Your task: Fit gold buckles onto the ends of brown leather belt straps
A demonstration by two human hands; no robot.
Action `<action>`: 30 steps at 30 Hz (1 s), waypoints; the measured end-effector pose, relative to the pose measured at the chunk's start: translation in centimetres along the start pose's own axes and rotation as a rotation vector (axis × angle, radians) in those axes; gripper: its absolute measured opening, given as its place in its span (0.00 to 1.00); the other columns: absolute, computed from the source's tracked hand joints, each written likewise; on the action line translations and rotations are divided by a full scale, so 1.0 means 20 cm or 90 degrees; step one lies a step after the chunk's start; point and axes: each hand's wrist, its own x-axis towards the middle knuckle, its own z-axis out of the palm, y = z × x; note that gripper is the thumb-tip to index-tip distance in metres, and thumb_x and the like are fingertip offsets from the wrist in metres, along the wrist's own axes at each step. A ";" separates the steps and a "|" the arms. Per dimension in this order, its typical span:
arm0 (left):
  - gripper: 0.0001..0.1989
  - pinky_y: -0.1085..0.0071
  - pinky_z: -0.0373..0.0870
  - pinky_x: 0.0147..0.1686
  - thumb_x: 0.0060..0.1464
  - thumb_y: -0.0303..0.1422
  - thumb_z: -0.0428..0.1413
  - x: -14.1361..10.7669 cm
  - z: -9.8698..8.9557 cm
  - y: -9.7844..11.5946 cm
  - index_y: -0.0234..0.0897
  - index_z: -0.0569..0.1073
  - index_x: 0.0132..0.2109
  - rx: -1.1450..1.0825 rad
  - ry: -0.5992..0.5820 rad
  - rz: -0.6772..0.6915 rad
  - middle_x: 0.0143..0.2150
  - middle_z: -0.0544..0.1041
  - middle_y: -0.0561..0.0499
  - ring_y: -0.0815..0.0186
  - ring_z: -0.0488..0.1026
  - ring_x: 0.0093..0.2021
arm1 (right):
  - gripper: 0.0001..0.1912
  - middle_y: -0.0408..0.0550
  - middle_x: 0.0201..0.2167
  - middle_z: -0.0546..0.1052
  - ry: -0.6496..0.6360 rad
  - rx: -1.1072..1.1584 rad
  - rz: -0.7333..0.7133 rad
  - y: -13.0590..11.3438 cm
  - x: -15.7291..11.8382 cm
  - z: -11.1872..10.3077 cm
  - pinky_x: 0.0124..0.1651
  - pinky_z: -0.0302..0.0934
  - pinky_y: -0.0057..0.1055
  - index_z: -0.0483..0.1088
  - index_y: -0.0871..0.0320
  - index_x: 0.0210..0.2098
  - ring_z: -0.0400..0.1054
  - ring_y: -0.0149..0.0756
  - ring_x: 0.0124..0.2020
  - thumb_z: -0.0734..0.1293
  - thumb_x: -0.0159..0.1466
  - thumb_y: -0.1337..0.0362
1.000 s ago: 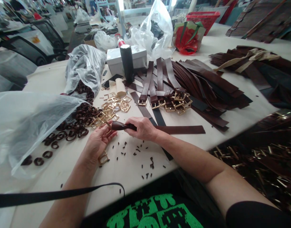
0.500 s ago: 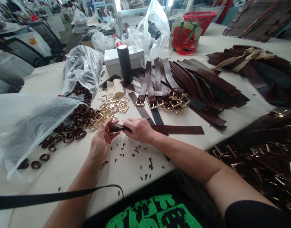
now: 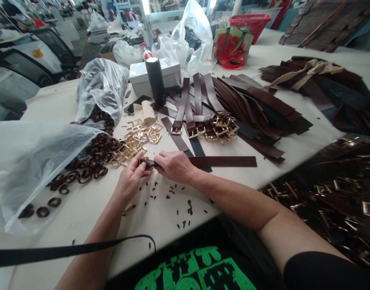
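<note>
A dark brown leather belt strap point(image 3: 224, 162) lies across the table, its left end lifted between my hands. My left hand point(image 3: 133, 171) is closed around that end, where a bit of gold metal, probably a buckle, shows at the fingertips. Just to the right, my right hand point(image 3: 174, 166) grips the strap with fingers pressed together. Gold buckles point(image 3: 139, 139) lie in a heap beyond my left hand. Beside them spills a pile of brown leather loops point(image 3: 103, 149). Small dark bits point(image 3: 169, 193) are scattered on the table below my hands.
Finished-looking belts with buckles point(image 3: 191, 117) lie beyond my right hand, beside a fan of straps point(image 3: 257, 108). A black bottle point(image 3: 155, 80) stands by a white box point(image 3: 136, 78). Plastic bags point(image 3: 36, 169) cover the left side. Many buckled straps point(image 3: 332, 201) hang or lie below the table's right edge.
My left hand has closed further over the strap's end, and its fingers are less spread. My right hand keeps its grip. The whole view has shifted slightly.
</note>
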 end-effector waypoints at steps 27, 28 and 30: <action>0.31 0.57 0.69 0.60 0.56 0.40 0.61 -0.11 0.12 0.02 0.46 0.66 0.66 0.316 0.067 0.352 0.71 0.59 0.44 0.50 0.64 0.66 | 0.07 0.44 0.33 0.76 0.156 0.363 0.141 0.04 0.02 0.07 0.39 0.58 0.27 0.71 0.59 0.39 0.68 0.32 0.33 0.69 0.61 0.66; 0.33 0.57 0.69 0.60 0.55 0.40 0.62 -0.11 0.11 0.02 0.45 0.65 0.66 0.269 0.089 0.343 0.72 0.58 0.43 0.49 0.64 0.65 | 0.08 0.44 0.33 0.76 0.163 0.367 0.140 0.04 0.02 0.06 0.39 0.58 0.27 0.71 0.59 0.40 0.68 0.32 0.34 0.70 0.61 0.65; 0.37 0.58 0.71 0.58 0.54 0.42 0.63 -0.09 0.09 0.02 0.45 0.62 0.68 0.159 0.139 0.319 0.71 0.58 0.41 0.50 0.67 0.63 | 0.09 0.44 0.33 0.76 0.163 0.365 0.132 0.04 0.02 0.06 0.39 0.58 0.28 0.72 0.59 0.41 0.68 0.32 0.33 0.70 0.61 0.65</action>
